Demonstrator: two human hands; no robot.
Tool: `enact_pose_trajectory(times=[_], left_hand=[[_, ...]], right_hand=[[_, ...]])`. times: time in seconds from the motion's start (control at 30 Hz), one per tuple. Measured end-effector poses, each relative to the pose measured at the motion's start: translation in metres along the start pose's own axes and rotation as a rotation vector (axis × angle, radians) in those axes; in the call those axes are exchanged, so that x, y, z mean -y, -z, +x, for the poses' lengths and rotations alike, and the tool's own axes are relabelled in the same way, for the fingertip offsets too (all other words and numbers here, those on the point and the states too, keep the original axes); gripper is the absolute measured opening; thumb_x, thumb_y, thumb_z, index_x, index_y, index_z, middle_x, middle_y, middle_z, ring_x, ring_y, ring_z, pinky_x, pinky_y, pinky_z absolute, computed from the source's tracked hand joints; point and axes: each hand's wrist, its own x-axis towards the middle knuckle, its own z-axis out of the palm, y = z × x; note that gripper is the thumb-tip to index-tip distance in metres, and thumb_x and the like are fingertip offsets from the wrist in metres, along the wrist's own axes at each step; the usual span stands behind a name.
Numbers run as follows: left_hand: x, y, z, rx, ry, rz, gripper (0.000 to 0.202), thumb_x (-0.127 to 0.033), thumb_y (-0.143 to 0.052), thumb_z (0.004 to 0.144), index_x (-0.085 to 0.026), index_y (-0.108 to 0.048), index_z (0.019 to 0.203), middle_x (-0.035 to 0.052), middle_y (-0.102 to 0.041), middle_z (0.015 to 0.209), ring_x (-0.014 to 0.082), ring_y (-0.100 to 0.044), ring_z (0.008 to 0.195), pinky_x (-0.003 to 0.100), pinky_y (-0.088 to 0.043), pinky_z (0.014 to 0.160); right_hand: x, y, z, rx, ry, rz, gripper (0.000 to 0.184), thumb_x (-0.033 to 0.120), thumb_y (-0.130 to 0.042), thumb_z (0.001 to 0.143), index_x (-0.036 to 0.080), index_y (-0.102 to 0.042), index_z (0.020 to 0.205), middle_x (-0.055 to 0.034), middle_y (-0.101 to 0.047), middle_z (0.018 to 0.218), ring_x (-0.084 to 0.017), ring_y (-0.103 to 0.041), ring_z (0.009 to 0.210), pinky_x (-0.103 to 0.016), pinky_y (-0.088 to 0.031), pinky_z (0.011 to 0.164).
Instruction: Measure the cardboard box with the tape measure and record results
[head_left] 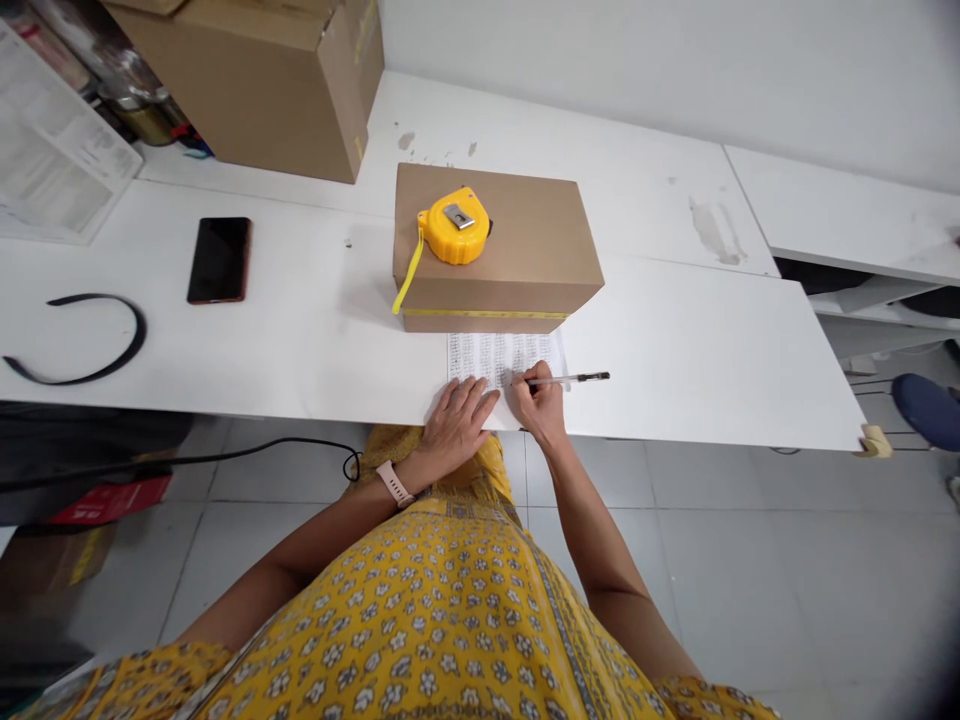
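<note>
My right hand (pixel 541 402) is closed around a pen (pixel 577 378), whose dark-capped end points right. Its tip is over a sheet of paper (pixel 491 352) covered with columns of dark writing, too small to read. My left hand (pixel 459 415) lies flat on the lower left part of the sheet, fingers stretched out. Just behind the paper stands a closed brown cardboard box (pixel 525 225) with yellow tape along its front. On top of the box rests a yellow tape measure (pixel 457 228) with a metal clip and a yellow strap.
The white table (pixel 675 360) ends close to my body. To the left lie a dark phone (pixel 219 260) and a black headband (pixel 135 340). A larger cardboard box (pixel 255 90) stands at the back left. A blue stool (pixel 926 410) is at far right.
</note>
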Motion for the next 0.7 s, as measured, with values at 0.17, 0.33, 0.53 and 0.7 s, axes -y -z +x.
enact_pose_trajectory(times=[0.17, 0.33, 0.53, 0.7], left_hand=[[-0.0001, 0.0005, 0.0005, 0.013, 0.001, -0.008, 0.057, -0.029, -0.058, 0.096, -0.010, -0.047, 0.148, 0.0203, -0.048, 0.154, 0.0343, -0.041, 0.145, 0.053, -0.029, 0.124], [-0.0005, 0.0017, 0.0016, 0.014, 0.007, -0.023, 0.056, -0.028, -0.058, 0.096, -0.011, -0.048, 0.148, 0.0203, -0.049, 0.153, 0.0337, -0.042, 0.145, 0.053, -0.030, 0.123], [-0.0008, 0.0012, 0.0012, 0.001, 0.001, -0.007, 0.056, -0.029, -0.059, 0.095, -0.010, -0.048, 0.148, 0.0203, -0.049, 0.152, 0.0345, -0.043, 0.144, 0.053, -0.030, 0.123], [-0.0007, 0.0011, 0.0011, 0.000, -0.004, 0.005, 0.057, -0.029, -0.059, 0.095, -0.010, -0.048, 0.148, 0.0201, -0.050, 0.152, 0.0346, -0.043, 0.144, 0.053, -0.030, 0.123]], right_hand=[[0.0014, 0.0006, 0.0000, 0.015, -0.006, -0.006, 0.021, 0.033, -0.055, 0.082, 0.026, -0.040, 0.070, 0.0072, -0.042, 0.052, -0.012, -0.040, 0.052, -0.026, -0.032, 0.052], [0.0016, 0.0008, 0.0005, -0.005, -0.012, -0.005, 0.020, 0.033, -0.055, 0.081, 0.026, -0.040, 0.070, 0.0072, -0.042, 0.053, -0.012, -0.039, 0.052, -0.026, -0.032, 0.052], [0.0018, -0.0005, 0.0005, -0.009, 0.000, -0.026, 0.020, 0.034, -0.054, 0.082, 0.026, -0.040, 0.070, 0.0071, -0.043, 0.053, -0.012, -0.039, 0.051, -0.027, -0.032, 0.052], [0.0014, 0.0010, 0.0004, -0.001, -0.010, -0.017, 0.021, 0.034, -0.055, 0.082, 0.026, -0.040, 0.070, 0.0076, -0.042, 0.053, -0.012, -0.040, 0.051, -0.027, -0.033, 0.053]])
